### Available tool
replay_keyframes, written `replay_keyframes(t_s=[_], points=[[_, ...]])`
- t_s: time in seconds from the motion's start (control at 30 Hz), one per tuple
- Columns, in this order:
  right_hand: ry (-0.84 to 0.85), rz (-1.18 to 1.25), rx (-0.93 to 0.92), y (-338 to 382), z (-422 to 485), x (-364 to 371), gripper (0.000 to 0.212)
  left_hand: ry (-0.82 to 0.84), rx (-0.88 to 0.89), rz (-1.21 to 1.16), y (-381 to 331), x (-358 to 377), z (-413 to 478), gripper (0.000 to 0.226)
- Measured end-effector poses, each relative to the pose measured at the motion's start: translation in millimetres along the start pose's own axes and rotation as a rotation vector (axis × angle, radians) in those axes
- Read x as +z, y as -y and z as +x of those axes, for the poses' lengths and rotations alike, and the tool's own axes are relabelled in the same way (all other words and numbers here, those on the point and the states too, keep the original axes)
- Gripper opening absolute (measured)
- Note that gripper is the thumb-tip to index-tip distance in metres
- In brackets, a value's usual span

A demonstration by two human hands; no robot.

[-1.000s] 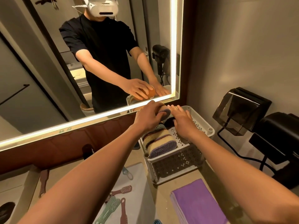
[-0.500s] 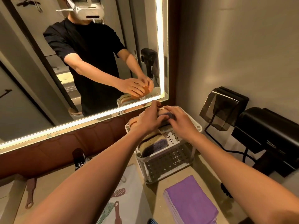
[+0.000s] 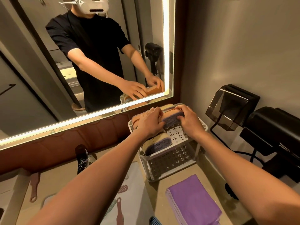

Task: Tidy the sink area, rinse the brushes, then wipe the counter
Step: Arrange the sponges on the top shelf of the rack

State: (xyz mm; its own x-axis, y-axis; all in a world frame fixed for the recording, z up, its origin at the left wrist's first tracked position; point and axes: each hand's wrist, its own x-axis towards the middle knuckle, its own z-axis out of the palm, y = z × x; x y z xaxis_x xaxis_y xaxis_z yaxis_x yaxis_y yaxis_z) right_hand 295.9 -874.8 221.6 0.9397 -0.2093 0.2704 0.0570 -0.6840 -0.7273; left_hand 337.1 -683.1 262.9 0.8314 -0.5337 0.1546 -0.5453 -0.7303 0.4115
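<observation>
A white perforated rack (image 3: 177,157) stands on the counter against the mirror wall. Its top shelf holds several sponges with purple scouring sides; one yellow and purple sponge (image 3: 158,142) lies at the front. Both hands hold an orange and purple sponge (image 3: 172,118) at the back of the shelf. My left hand (image 3: 150,122) grips its left end. My right hand (image 3: 189,120) grips its right end, fingers curled over the top. Several brushes (image 3: 119,207) lie on a white mat (image 3: 134,181) at the lower left.
A folded purple cloth (image 3: 193,202) lies on the counter in front of the rack. A black wall dispenser (image 3: 230,107) and a black hair dryer holder (image 3: 274,137) with cord are on the right wall. A dark faucet (image 3: 82,158) stands left of the rack. The lit mirror (image 3: 90,62) is behind.
The camera has tilted and moved closer. Both hands stay at the rack's top shelf and now clasp the orange and purple sponge by its two ends, turned lengthwise.
</observation>
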Motion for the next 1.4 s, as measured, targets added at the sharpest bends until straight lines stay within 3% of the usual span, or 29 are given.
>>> replay_keyframes(t_s=[0.7,0.97,1.13,1.4], points=[[0.072,-0.097,0.078,-5,-7,7,0.049,-0.033,-0.08,0.14,-13,13,4,0.017],[0.092,-0.22,0.036,-6,-13,14,0.06,0.008,-0.076,0.17,-15,15,3,0.024],[0.131,-0.409,-0.074,-4,-14,16,0.069,-0.071,-0.003,0.135,-17,16,-1,0.027],[0.173,-0.447,-0.076,-2,-11,14,0.068,0.041,-0.008,0.113,-17,16,-6,0.034]])
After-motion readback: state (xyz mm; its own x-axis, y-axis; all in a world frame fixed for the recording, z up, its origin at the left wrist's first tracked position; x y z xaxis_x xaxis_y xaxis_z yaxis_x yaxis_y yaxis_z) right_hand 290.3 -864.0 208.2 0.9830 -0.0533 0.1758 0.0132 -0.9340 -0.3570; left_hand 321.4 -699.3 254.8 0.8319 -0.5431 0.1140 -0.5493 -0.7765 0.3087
